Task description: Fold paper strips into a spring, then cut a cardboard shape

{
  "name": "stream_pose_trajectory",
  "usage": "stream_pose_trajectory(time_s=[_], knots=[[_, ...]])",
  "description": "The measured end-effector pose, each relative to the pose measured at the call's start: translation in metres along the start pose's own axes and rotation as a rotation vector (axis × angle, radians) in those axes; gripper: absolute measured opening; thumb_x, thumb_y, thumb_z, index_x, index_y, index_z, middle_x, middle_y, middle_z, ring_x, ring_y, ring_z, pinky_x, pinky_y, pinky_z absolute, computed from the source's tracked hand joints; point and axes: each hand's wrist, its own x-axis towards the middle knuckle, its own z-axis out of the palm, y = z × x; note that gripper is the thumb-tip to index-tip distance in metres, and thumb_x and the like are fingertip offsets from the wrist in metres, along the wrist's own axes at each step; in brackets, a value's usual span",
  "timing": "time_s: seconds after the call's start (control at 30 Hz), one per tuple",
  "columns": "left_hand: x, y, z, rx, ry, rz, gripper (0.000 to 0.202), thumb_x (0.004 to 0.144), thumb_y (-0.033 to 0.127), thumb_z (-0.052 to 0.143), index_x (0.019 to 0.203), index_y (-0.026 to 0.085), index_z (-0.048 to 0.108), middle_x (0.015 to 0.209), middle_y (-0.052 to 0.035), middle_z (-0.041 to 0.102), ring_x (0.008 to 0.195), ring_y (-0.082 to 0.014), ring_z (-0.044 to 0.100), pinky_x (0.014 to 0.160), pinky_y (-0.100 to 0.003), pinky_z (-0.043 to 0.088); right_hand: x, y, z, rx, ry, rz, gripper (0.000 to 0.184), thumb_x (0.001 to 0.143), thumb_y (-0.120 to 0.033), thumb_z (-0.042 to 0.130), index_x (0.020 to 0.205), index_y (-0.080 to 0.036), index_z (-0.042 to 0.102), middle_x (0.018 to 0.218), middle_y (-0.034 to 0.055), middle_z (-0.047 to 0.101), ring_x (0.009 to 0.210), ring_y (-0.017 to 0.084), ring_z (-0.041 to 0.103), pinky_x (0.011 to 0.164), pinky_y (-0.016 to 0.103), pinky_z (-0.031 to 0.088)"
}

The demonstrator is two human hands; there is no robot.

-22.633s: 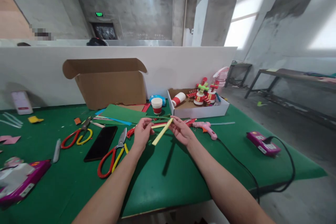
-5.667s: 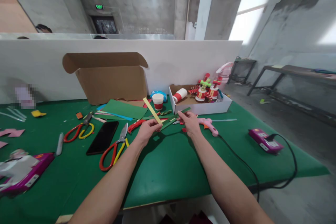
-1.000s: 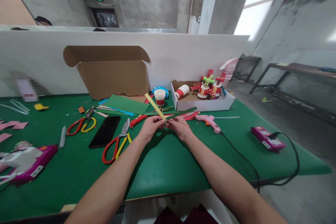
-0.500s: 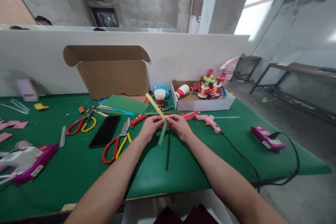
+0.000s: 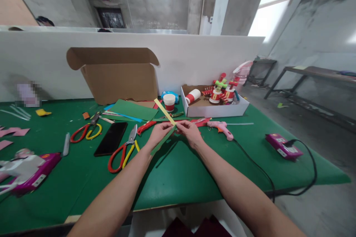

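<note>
Over the near part of the green table [image 5: 158, 192], a yellow paper strip [image 5: 164, 111] and a green paper strip [image 5: 164, 140] were held up by the left hand [image 5: 159, 133] and the right hand [image 5: 190, 131]. The strips were pinched by the fingertips of both hands at the spot where they met, so the fingers were closed up narrow. The yellow strip was pointed toward eleven o'clock and the green strip toward seven o'clock, its low end seen beside the left forearm. How the strips were joined was hidden by the fingers.

Counted from the hands, a purple power strip [image 5: 41, 174] with white plugs was seen between eight and nine o'clock. Red-and-yellow-handled scissors [image 5: 130, 142] were laid at eight o'clock, just beside a black phone [image 5: 111, 139]. At three o'clock a pink glue gun [image 5: 222, 127] was laid down, and past it a second purple power strip [image 5: 283, 147] was seen.

A bit farther, green paper [image 5: 136, 110] was spread at ten o'clock. A red and white paper cup [image 5: 169, 103] was stood upright near twelve o'clock. Between one and two o'clock, cups were kept in a white box [image 5: 218, 112], one of them tipped on its side. Behind the green paper, an open brown cardboard box [image 5: 119, 85] was propped near the white partition [image 5: 194, 59].
</note>
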Motion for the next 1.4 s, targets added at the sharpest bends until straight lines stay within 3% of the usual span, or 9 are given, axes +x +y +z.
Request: stream_pose_trajectory(time_s=[0.27, 0.5, 0.63, 0.83, 1.13, 1.4], knots=[[-0.001, 0.008, -0.002, 0.068, 0.024, 0.042, 0.031, 0.057, 0.043, 0.078, 0.070, 0.016, 0.073, 0.068, -0.0031, 0.071, 0.061, -0.0149, 0.059, 0.061, -0.025, 0.046, 0.001, -0.003, -0.002, -0.086, -0.038, -0.026, 0.028, 0.057, -0.036, 0.080, 0.077, -0.017, 0.073, 0.072, 0.0001, 0.071, 0.059, 0.011, 0.060, 0.068, 0.029, 0.053], [-0.002, 0.001, 0.004, -0.157, 0.045, -0.007, 0.037, 0.055, 0.040, 0.081, 0.079, 0.014, 0.071, 0.068, -0.0032, 0.068, 0.057, -0.0121, 0.056, 0.060, -0.026, 0.045, 0.001, -0.002, -0.002, 0.071, -0.013, 0.048, 0.033, 0.052, -0.035, 0.084, 0.073, -0.017, 0.067, 0.064, -0.0018, 0.067, 0.059, 0.011, 0.061, 0.067, 0.028, 0.054], [-0.005, 0.005, 0.009, -0.133, 0.000, 0.010, 0.036, 0.053, 0.035, 0.082, 0.078, 0.014, 0.067, 0.062, 0.0003, 0.063, 0.055, -0.0107, 0.054, 0.056, -0.024, 0.044, 0.002, -0.003, -0.002, 0.117, 0.019, 0.069, 0.035, 0.049, -0.034, 0.086, 0.070, -0.018, 0.063, 0.059, -0.0039, 0.063, 0.056, 0.011, 0.059, 0.063, 0.027, 0.053], [-0.008, 0.008, 0.010, -0.154, 0.056, 0.026, 0.039, 0.059, 0.043, 0.079, 0.077, 0.018, 0.055, 0.061, 0.0042, 0.059, 0.054, -0.0102, 0.056, 0.055, -0.023, 0.045, 0.001, 0.000, 0.000, 0.109, -0.005, 0.058, 0.033, 0.050, -0.033, 0.086, 0.069, -0.017, 0.063, 0.061, -0.0037, 0.063, 0.057, 0.010, 0.059, 0.064, 0.027, 0.053], [-0.007, 0.006, 0.009, -0.149, 0.089, 0.045, 0.039, 0.057, 0.045, 0.079, 0.073, 0.017, 0.057, 0.062, 0.0029, 0.062, 0.057, -0.0119, 0.059, 0.058, -0.025, 0.048, 0.001, 0.003, -0.001, 0.162, -0.103, 0.108, 0.034, 0.054, -0.028, 0.085, 0.082, -0.016, 0.069, 0.072, 0.0008, 0.069, 0.060, 0.010, 0.062, 0.068, 0.026, 0.055], [-0.007, 0.006, 0.010, -0.109, 0.102, 0.039, 0.041, 0.055, 0.046, 0.079, 0.073, 0.017, 0.056, 0.062, 0.0033, 0.062, 0.057, -0.0119, 0.058, 0.059, -0.025, 0.047, 0.002, 0.003, -0.001, 0.185, -0.045, 0.129, 0.036, 0.051, -0.035, 0.087, 0.077, -0.016, 0.069, 0.063, -0.0001, 0.068, 0.057, 0.010, 0.062, 0.062, 0.024, 0.056]])
